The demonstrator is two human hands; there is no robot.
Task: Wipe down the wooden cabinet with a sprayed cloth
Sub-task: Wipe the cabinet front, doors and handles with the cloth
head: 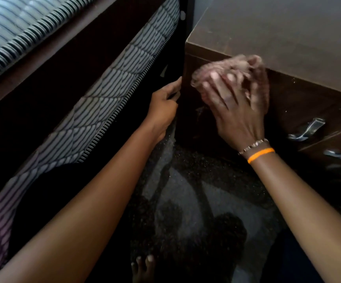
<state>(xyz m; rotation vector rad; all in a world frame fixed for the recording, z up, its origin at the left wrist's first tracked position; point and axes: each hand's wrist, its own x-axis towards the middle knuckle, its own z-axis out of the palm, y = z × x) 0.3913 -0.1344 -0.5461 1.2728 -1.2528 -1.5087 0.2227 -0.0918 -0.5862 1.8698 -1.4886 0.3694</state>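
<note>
The dark wooden cabinet [288, 37] stands at the upper right, its front face dropping toward the floor. My right hand [241, 107] is blurred and presses a pale pinkish cloth [222, 67] against the top left of the cabinet's front, just under the top edge. My left hand [163, 105] grips the cabinet's left front corner edge, fingers curled around it in the narrow gap beside the bed. An orange band and a bracelet circle my right wrist.
A bed with a striped mattress [108, 82] and dark frame runs along the left, close to the cabinet. Two metal drawer handles [306, 129] sit on the cabinet front at right. Dark speckled floor [196, 190] lies below; toes [143, 262] show at the bottom.
</note>
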